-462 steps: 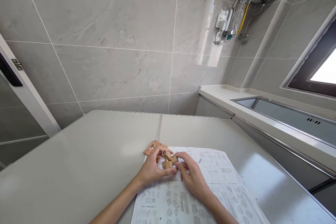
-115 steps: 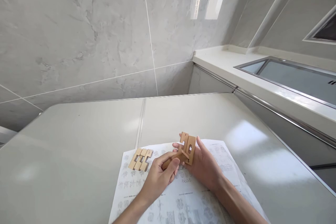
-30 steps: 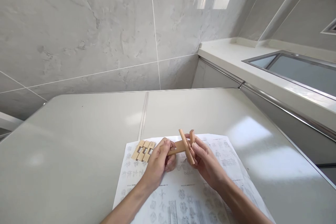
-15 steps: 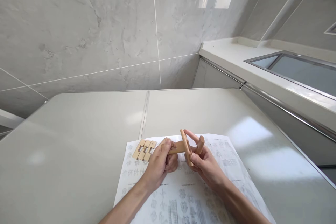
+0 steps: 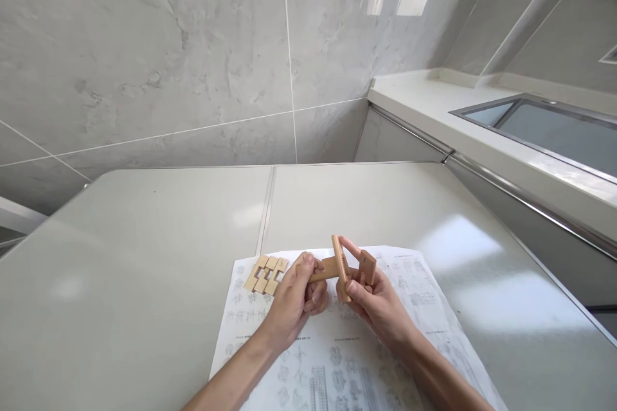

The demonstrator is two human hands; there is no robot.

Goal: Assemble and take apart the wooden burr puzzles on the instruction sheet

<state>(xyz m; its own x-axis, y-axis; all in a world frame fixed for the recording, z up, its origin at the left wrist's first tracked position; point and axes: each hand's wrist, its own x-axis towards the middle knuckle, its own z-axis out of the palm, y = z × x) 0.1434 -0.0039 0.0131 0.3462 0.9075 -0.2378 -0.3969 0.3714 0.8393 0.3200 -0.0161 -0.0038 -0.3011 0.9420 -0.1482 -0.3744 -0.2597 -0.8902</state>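
Note:
My left hand [image 5: 301,289] is closed around one end of a flat brown wooden puzzle piece [image 5: 329,268], thumb on top. The piece runs rightward to a second wooden puzzle piece [image 5: 340,263], which stands nearly upright across it. My right hand [image 5: 378,298] grips this upright piece, with the thumb low on its near side and a finger reaching to its top. A further notched wooden piece [image 5: 367,266] sticks up among the right fingers; how it joins the others is hidden. Left of my left hand, several pale notched wooden pieces [image 5: 266,275] lie side by side on the paper.
A large printed sheet [image 5: 260,359] with small diagrams lies under my hands on a pale table [image 5: 144,270]. A seam crosses the tabletop. Beyond stands a grey tiled wall [image 5: 193,45]; at right is a white counter [image 5: 414,93] with a sink [image 5: 540,119].
The notched piece in my right fingers has turned, so its broad face now shows. The upright piece has straightened slightly and its lower end has shifted a little left. My left hand stays put.

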